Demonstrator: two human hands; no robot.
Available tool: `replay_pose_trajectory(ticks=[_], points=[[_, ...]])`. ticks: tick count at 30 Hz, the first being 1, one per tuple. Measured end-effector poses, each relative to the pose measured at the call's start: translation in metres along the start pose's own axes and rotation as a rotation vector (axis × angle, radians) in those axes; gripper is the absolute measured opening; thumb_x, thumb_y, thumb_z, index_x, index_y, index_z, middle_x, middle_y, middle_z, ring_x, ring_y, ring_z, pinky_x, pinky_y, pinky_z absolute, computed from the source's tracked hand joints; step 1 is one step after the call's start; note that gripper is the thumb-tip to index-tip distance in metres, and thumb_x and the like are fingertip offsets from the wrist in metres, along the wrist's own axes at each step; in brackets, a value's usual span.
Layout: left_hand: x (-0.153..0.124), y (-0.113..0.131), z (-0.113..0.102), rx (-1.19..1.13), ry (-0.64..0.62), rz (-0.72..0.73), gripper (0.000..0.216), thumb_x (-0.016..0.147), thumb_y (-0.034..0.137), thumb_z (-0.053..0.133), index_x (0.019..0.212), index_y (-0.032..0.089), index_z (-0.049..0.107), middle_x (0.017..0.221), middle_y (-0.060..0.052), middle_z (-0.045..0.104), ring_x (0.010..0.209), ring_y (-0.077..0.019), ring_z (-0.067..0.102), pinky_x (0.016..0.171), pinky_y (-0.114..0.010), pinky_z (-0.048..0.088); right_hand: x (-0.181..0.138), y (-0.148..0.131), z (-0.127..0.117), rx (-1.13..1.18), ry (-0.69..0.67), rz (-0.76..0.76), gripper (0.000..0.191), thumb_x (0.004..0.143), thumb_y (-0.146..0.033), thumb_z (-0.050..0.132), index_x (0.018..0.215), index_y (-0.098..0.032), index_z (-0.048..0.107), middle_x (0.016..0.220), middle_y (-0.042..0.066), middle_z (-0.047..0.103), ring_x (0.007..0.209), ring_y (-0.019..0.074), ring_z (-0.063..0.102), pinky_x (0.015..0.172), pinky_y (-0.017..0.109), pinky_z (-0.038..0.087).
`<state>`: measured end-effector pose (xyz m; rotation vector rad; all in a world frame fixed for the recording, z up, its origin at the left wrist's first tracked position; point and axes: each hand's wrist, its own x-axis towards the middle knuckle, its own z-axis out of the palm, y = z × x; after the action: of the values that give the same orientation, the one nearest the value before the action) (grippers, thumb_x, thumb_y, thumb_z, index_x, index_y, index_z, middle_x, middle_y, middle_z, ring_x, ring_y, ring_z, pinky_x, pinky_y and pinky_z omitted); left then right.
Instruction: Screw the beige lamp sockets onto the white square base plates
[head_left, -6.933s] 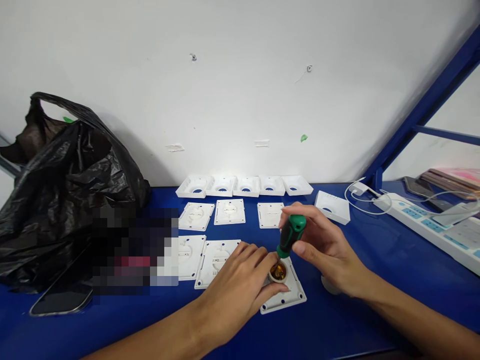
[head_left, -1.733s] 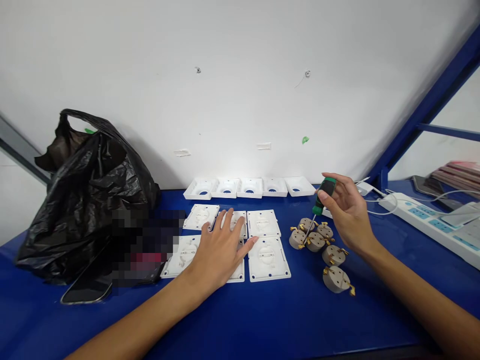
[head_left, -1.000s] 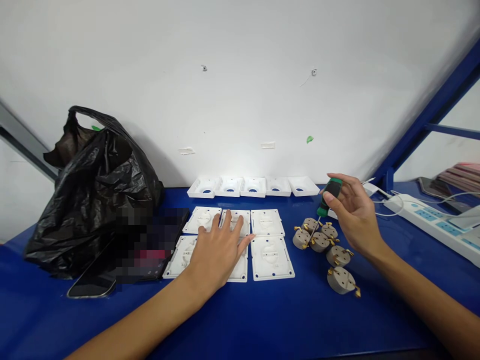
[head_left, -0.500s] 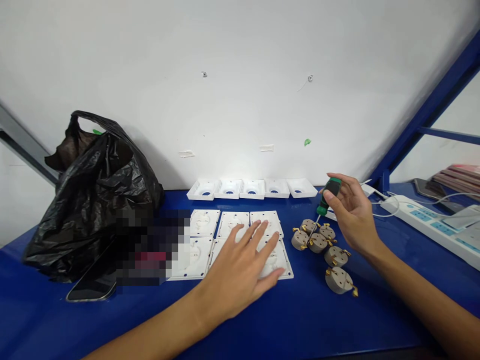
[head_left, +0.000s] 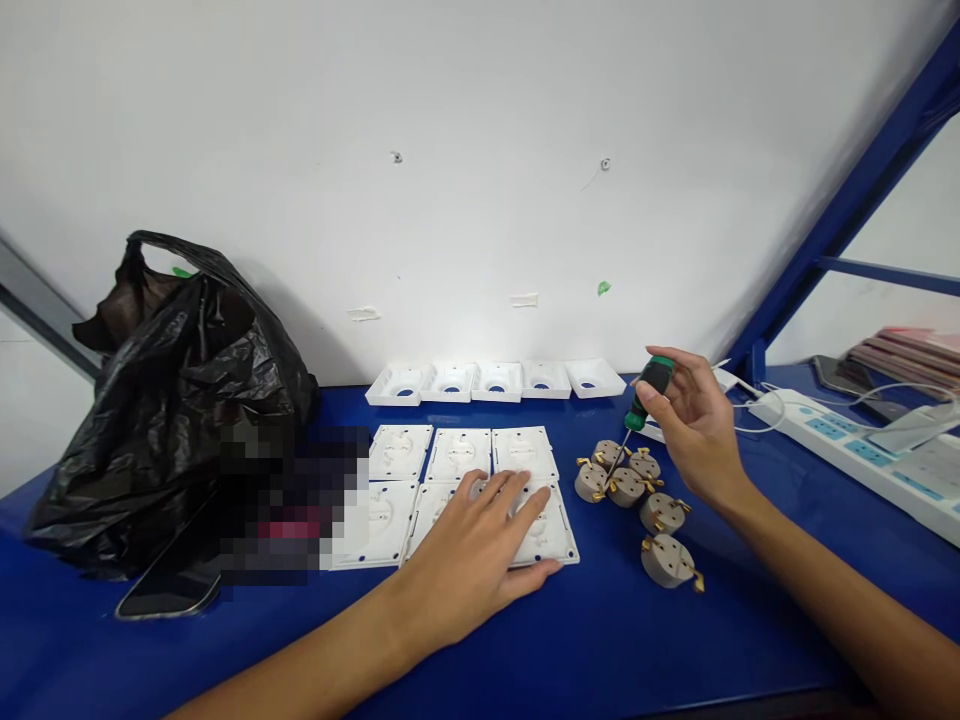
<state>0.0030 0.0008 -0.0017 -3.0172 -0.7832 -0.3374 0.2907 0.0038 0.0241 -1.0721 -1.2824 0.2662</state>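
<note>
My right hand (head_left: 694,425) grips a green-and-black screwdriver (head_left: 649,392) by its handle. The shaft slants down to the left, its tip among several round grey socket cores (head_left: 626,486) with brass terminals. Whether the tip touches one of them I cannot tell. My left hand (head_left: 480,545), palm down with fingers spread, lies over the front row of white square plates (head_left: 457,453), hiding part of them. The plates are set out in two rows. Behind them, several white square frames (head_left: 496,382) with round holes line up along the wall.
A black plastic bag (head_left: 202,400) stands at the left, with a phone (head_left: 169,585) in front and a pixelated patch beside it. At the right are a white power strip (head_left: 847,440) with cables, a stack of pinkish sheets (head_left: 900,352) and a blue metal post (head_left: 847,210).
My left hand has come down slightly toward the front, its fingers drawn closer together. The screwdriver stays in my right hand above the socket cores. The whole view has shifted a little.
</note>
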Motion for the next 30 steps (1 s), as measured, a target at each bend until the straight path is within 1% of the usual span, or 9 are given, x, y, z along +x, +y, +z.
replay_pose_trajectory(ticks=[6,11,17,19,25,30], points=[[0.0013,-0.0047,0.0018,-0.031,0.02,0.017,0.06,0.108,0.061,0.053,0.149,0.016,0.054,0.154,-0.02,0.058,0.141,-0.0379,0.058,0.116,-0.059,0.044,-0.0003,-0.0002,0.0009,0.018,-0.026,0.004,0.035,0.093,-0.037,0.076,0.126,-0.034,0.064,0.102,0.003,0.065,0.098,0.0228,0.069,0.088,0.041,0.065],[0.0016,-0.0048,-0.0007,-0.052,0.054,0.015,0.057,0.108,0.062,0.053,0.144,0.017,0.058,0.151,-0.018,0.062,0.138,-0.0356,0.06,0.116,-0.057,0.044,-0.0006,-0.0009,0.0017,0.001,-0.032,-0.005,0.035,0.093,-0.037,0.075,0.126,-0.034,0.064,0.103,0.003,0.065,0.099,0.0227,0.069,0.088,0.04,0.066],[0.0019,-0.0046,0.0002,-0.039,0.026,0.022,0.058,0.107,0.06,0.057,0.144,0.016,0.057,0.152,-0.019,0.061,0.139,-0.0364,0.059,0.116,-0.057,0.044,-0.0015,-0.0024,0.0028,0.039,-0.015,0.009,0.036,0.091,-0.035,0.078,0.124,-0.033,0.065,0.102,0.003,0.065,0.098,0.0218,0.069,0.087,0.038,0.066],[0.002,-0.0049,0.0009,-0.037,0.022,0.021,0.059,0.106,0.06,0.059,0.145,0.016,0.057,0.152,-0.019,0.06,0.14,-0.0371,0.059,0.116,-0.058,0.044,-0.0019,-0.0026,0.0027,0.039,-0.015,0.004,0.036,0.091,-0.035,0.078,0.124,-0.033,0.064,0.101,0.003,0.065,0.097,0.0222,0.07,0.087,0.039,0.066],[0.0011,-0.0051,0.0021,-0.042,0.055,0.027,0.056,0.108,0.061,0.055,0.144,0.017,0.058,0.15,-0.019,0.062,0.137,-0.0367,0.061,0.115,-0.058,0.044,-0.0022,-0.001,0.0009,-0.002,-0.022,-0.027,0.038,0.091,-0.039,0.078,0.125,-0.033,0.063,0.1,0.003,0.064,0.095,0.0235,0.071,0.086,0.043,0.067],[0.001,-0.0043,0.0027,-0.029,0.043,0.021,0.057,0.108,0.061,0.055,0.144,0.017,0.057,0.152,-0.019,0.06,0.14,-0.0373,0.059,0.115,-0.058,0.044,-0.0026,-0.0005,0.0011,-0.011,-0.033,-0.046,0.037,0.092,-0.038,0.077,0.125,-0.033,0.062,0.102,0.003,0.064,0.095,0.0238,0.071,0.088,0.044,0.066]])
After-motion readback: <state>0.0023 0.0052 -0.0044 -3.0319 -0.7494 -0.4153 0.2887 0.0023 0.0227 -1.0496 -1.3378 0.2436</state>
